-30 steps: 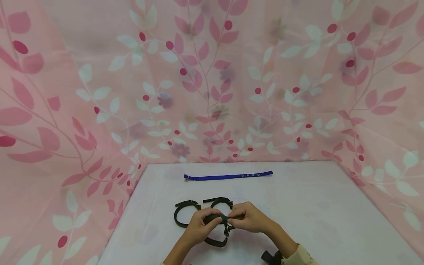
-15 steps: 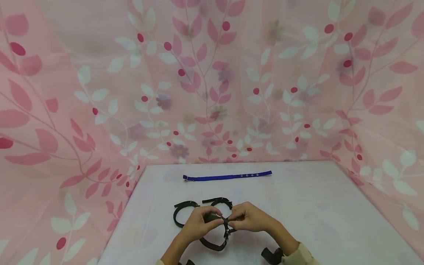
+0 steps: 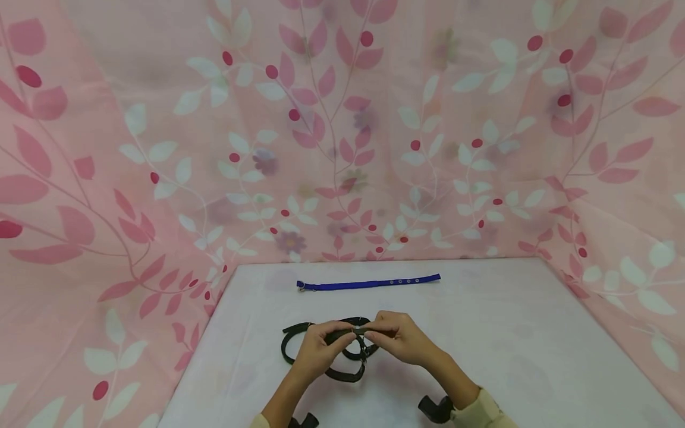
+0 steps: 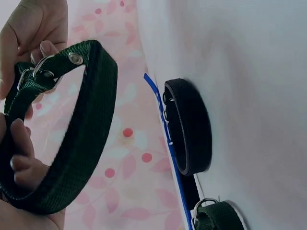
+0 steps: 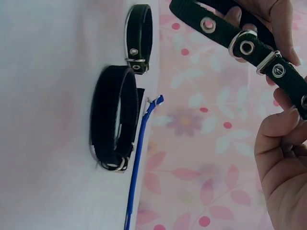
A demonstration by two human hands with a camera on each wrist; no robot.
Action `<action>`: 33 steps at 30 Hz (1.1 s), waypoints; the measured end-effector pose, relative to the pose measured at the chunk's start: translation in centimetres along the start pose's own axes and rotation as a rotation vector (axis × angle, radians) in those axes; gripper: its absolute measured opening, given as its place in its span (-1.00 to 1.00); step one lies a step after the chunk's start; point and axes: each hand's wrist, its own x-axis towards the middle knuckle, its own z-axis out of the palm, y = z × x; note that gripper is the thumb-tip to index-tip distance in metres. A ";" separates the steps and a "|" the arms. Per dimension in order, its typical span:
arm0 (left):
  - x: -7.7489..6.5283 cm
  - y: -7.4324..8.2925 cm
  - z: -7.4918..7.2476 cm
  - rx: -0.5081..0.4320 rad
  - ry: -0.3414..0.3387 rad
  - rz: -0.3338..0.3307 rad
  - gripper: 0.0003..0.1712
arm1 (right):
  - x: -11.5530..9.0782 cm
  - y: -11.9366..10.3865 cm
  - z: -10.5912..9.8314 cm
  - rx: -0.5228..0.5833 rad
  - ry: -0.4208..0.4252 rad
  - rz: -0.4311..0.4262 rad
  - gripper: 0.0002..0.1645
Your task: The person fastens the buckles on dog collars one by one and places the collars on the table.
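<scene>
A green webbing collar [image 4: 98, 124] is raised above the table, bent into a loop, between both hands. Its strap passes through a metal buckle [image 5: 268, 62], beside a metal ring [image 5: 236, 44] and metal-rimmed eyelets. My left hand [image 3: 316, 351] grips the collar on one side of the buckle. Thumb and fingers of my right hand [image 3: 404, 339] pinch the strap on the other side. Behind the hands lie a second green collar [image 5: 139, 38], looped, and a looped black collar [image 4: 192, 129]; in the head view the hands partly hide both.
A blue collar [image 3: 364, 285] lies stretched out at the back of the white table [image 3: 481, 321]. Pink leaf-patterned cloth [image 3: 342, 131] hangs behind and at both sides. Black devices [image 3: 436, 410] sit at the wrists.
Both hands have lifted, carrying the green collar slightly up and away from the body. They now hold the strap level between the fingertips, with the loop hanging below.
</scene>
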 end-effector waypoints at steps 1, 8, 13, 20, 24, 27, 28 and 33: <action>0.0 0.0 0.0 0.001 0.013 0.001 -0.79 | 0.1 -0.1 0.0 -0.005 0.003 0.003 -0.80; 0.1 0.5 -0.2 -0.031 0.072 0.075 -0.75 | 0.5 -0.7 -0.3 -0.038 0.022 0.012 -0.81; 0.0 0.4 -0.5 -0.031 0.029 0.086 -0.78 | 0.4 -0.7 -0.2 -0.046 -0.046 0.010 -0.82; 0.0 0.3 -0.6 -0.061 0.022 0.118 -0.81 | 0.7 -1.2 -0.5 -0.151 -0.087 -0.005 -0.82; -0.1 0.3 -0.4 -0.097 0.023 0.125 -0.83 | 0.7 -1.4 -0.6 -0.190 -0.103 0.022 -0.81; -0.1 0.2 0.0 -0.091 0.000 0.141 -0.83 | 0.6 -1.5 -0.6 -0.196 -0.101 0.031 -0.83; 0.0 0.2 0.1 -0.091 -0.003 0.142 -0.82 | 0.6 -1.5 -0.5 -0.190 -0.092 0.030 -0.82; 0.0 0.1 0.5 -0.076 0.018 0.173 -0.82 | 0.6 -1.3 0.3 -0.126 -0.037 0.004 -0.76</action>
